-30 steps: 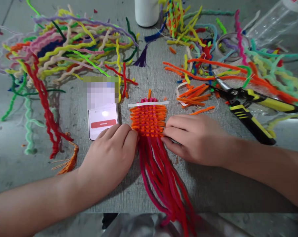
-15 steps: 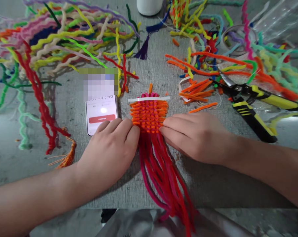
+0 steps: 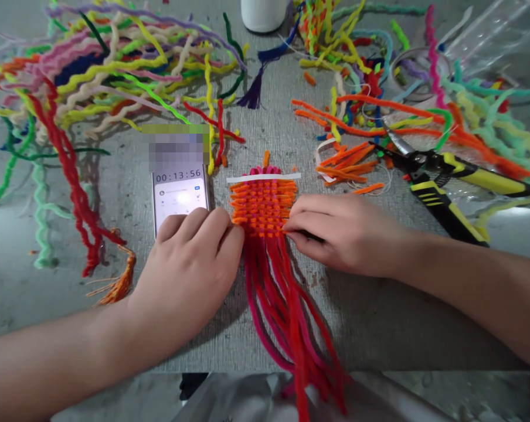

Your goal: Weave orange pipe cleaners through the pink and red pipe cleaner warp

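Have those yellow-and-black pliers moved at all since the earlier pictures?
No. Judged against the cut orange pieces beside them, the pliers lie at the same spot and angle; only the whole view has shifted slightly.

Phone (image 3: 180,196) partly behind the left hand (image 3: 191,266)

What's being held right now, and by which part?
The orange woven piece: the right hand pinches its lower right edge; the left hand is at its lower left edge, its grip hidden.
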Tool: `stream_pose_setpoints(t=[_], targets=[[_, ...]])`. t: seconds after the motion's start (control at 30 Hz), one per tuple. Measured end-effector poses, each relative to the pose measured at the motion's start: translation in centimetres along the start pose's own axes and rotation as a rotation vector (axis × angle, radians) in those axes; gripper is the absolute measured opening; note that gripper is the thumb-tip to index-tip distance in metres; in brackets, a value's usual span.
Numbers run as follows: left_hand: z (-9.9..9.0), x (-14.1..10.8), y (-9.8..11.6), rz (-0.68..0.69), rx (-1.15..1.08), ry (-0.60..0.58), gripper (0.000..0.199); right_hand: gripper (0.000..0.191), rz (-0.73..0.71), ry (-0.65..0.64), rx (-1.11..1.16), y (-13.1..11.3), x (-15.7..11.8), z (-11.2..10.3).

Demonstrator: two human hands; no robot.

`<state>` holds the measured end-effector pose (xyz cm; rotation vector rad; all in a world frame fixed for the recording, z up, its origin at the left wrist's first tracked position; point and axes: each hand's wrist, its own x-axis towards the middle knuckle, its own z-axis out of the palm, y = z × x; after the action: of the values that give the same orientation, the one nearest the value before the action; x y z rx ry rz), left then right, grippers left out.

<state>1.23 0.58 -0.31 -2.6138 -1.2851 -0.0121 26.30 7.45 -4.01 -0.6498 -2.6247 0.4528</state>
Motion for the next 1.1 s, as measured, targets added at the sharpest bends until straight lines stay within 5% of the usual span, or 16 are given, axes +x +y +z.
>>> stream_pose_setpoints(t=[0.23,0.4,0.57,0.63,0.8,1.1], targets=[[-0.3,0.0,0.3,-0.068,0.035,0.005,0.004,0.024,-0.097,-0.040,-0.049,1.0,0.1,-0.4],[-0.4,0.1,-0.9,-0.231,0.022,0.058,0.065,0.024,-0.052,-0.035,-0.040,0.8,0.1,-0.1],[-0.3,0.1,-1.0,-0.265,-0.056,0.058,0.081,0.025,-0.045,-0.037,-0.058,0.5,0.0,0.0],[-0.4,-0.1,-0.5,-0.201,-0.047,0.131,0.074,0.025,-0.036,-0.042,-0.062,0.4,0.0,-0.1],[0.0,-0.5,0.0,-0.050,-0.038,0.108,0.017,0.022,-0.042,-0.004,-0.083,0.0,0.0,0.0],[0.4,-0.1,-0.8,-0.049,-0.045,0.073,0.009,0.021,0.016,-0.035,-0.068,-0.3,0.1,0.0]])
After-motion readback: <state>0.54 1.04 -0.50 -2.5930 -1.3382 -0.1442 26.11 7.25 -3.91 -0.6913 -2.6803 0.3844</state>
